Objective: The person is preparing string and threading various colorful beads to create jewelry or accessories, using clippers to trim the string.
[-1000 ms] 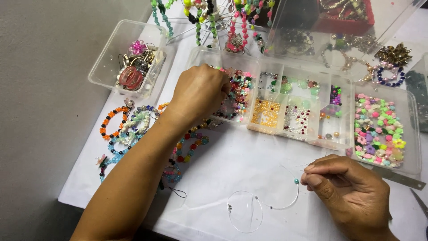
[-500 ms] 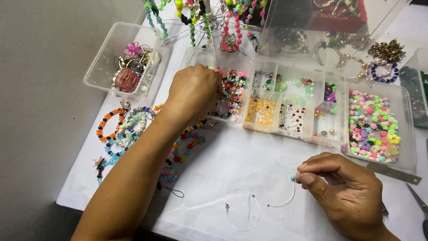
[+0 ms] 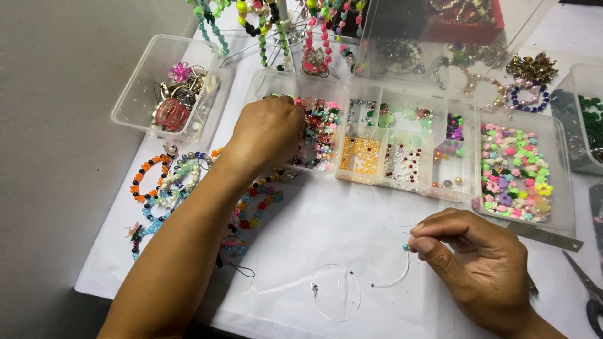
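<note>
Thread (image 3: 383, 281), clear and looped at lower centre of the frame, carries only a couple of beads, so the stringing looks barely begun. The right hand (image 3: 477, 270) pinches its end beside a teal bead (image 3: 406, 247), fingers closed together. The left hand (image 3: 267, 132), at upper centre, dips curled fingers into the leftmost compartment of the bead box (image 3: 565, 188); whether it holds a bead is hidden.
</note>
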